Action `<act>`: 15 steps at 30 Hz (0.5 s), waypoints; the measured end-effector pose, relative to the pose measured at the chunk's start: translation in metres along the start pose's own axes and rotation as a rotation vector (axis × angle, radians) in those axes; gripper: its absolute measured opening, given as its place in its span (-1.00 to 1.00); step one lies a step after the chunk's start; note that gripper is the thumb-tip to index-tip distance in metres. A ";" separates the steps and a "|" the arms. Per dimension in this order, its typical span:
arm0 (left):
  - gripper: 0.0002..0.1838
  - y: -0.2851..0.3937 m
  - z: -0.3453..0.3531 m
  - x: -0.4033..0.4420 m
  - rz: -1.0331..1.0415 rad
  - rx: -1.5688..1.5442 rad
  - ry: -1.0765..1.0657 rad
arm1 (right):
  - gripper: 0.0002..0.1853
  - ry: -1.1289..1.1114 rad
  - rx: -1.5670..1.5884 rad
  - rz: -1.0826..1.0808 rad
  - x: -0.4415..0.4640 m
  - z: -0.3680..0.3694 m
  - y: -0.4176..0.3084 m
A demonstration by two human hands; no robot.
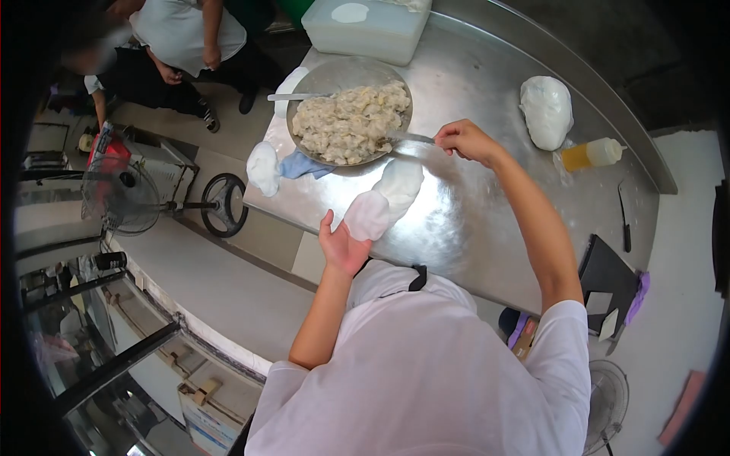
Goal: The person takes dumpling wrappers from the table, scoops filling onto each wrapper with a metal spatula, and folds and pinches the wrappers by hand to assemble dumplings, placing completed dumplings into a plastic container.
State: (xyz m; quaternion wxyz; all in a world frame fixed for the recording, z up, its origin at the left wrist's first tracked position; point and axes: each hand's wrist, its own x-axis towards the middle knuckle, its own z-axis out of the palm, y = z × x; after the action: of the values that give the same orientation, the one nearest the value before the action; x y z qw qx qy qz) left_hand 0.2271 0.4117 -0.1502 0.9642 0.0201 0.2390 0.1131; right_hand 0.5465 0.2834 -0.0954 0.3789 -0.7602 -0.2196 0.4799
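Note:
My left hand [346, 247] holds a round, flat piece of white dough [366, 216] on its fingers, just off the table's near edge. Behind that piece, a larger lump of white dough [401, 182] rests on the table. My right hand [465, 142] is closed around the end of a flat metal spatula [414, 137]. The spatula's far end reaches into a chunky, pale filling [350, 121]. This filling is heaped in a wide metal bowl [308, 74], and another flat utensil [300, 96] lies across the bowl's left rim.
A blue cloth [304, 164] and white dough [264, 169] lie left of the bowl on the steel table [487, 220]. Behind stands a pale plastic bin [365, 42]. To the right are bagged dough [546, 112], a yellow-liquid bottle [591, 154] and a knife [625, 220]. People [190, 38] stand back left.

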 end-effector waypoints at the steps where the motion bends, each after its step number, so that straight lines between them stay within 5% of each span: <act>1: -0.17 0.000 0.001 0.000 0.006 0.010 -0.005 | -0.84 -0.002 -0.002 -0.001 -0.003 -0.001 0.000; 15: -0.13 0.011 0.052 0.021 0.068 0.084 -0.118 | -0.79 -0.032 -0.048 -0.351 -0.073 0.023 0.006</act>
State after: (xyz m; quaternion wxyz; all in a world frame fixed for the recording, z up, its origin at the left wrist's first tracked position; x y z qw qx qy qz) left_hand 0.2668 0.4283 -0.1128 0.9705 0.0753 0.1854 0.1345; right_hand 0.4929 0.2372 -0.0649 0.4351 -0.7114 -0.3662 0.4130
